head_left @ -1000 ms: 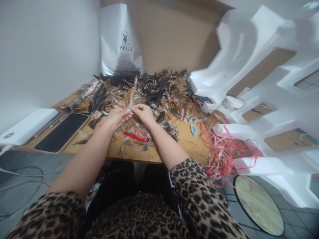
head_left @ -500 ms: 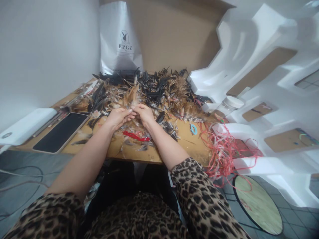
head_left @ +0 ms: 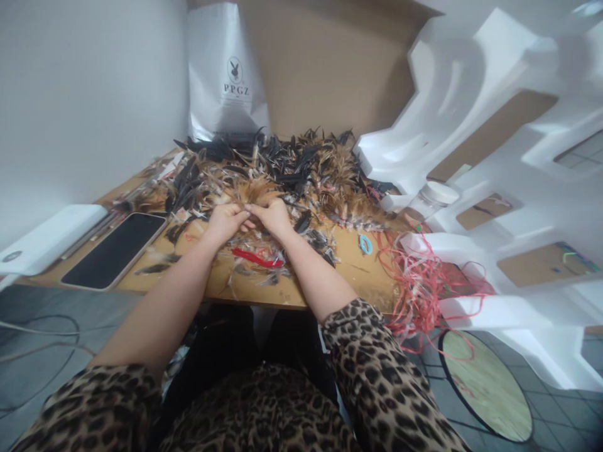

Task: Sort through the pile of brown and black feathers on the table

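My left hand (head_left: 228, 222) and my right hand (head_left: 272, 218) meet over the near part of a feather heap, fingertips pinched together. Between them they hold a bunch of brown feathers (head_left: 254, 190), whose tips fan out above the fingers. The quill ends are hidden by my fingers. Around and behind lie many loose feathers, black ones (head_left: 294, 166) in the middle and brown ones (head_left: 336, 163) to the right. Just below my hands a red strip (head_left: 257, 257) lies on the wooden table (head_left: 362, 282).
On the left are a phone (head_left: 113, 251) and a white device (head_left: 51, 238). A light-blue ring (head_left: 365, 245) lies right of my hands, near tangled pink string (head_left: 424, 282). A lidded jar (head_left: 436, 196) and white foam pieces (head_left: 471, 125) stand right; a silvery bag (head_left: 221, 75) stands behind.
The brown feathers between my hands have gone from standing upright to a wider, lower fan. My fingers have closed in slightly; both hands stay in about the same place.
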Available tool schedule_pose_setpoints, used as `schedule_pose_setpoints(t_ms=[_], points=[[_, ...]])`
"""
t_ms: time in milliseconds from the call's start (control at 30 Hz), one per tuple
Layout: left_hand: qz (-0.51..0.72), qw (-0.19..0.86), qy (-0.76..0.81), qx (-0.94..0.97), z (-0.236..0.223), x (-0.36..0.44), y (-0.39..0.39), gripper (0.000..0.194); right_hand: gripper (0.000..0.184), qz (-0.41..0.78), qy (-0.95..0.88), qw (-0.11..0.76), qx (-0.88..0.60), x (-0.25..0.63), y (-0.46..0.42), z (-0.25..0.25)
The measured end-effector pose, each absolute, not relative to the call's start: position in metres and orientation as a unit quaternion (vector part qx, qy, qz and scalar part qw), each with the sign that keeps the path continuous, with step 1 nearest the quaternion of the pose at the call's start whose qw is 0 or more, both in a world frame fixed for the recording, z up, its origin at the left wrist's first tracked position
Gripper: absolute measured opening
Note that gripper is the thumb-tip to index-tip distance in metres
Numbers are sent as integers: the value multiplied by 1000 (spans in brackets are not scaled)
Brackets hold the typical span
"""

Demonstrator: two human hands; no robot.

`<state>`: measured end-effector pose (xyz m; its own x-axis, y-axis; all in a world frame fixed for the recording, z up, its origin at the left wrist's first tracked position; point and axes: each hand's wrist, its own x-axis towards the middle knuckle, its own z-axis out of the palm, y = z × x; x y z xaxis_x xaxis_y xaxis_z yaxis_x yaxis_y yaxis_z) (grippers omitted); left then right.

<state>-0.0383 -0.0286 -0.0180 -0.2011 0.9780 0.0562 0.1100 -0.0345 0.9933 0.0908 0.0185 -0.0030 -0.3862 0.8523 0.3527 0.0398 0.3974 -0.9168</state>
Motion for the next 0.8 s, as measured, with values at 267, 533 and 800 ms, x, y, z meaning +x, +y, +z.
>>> schedule_pose_setpoints(t_ms=[267, 533, 800], points=[[560, 416, 531, 480, -11, -33, -36, 17, 29, 584, -595, 441, -332, 89, 16, -2], [597, 426, 533, 422, -16, -41, -27, 16, 25, 501, -662, 434, -350, 93, 22, 4], [663, 456, 477, 354, -16, -47, -23, 15, 13, 408, -868, 114, -261, 118, 0, 38]])
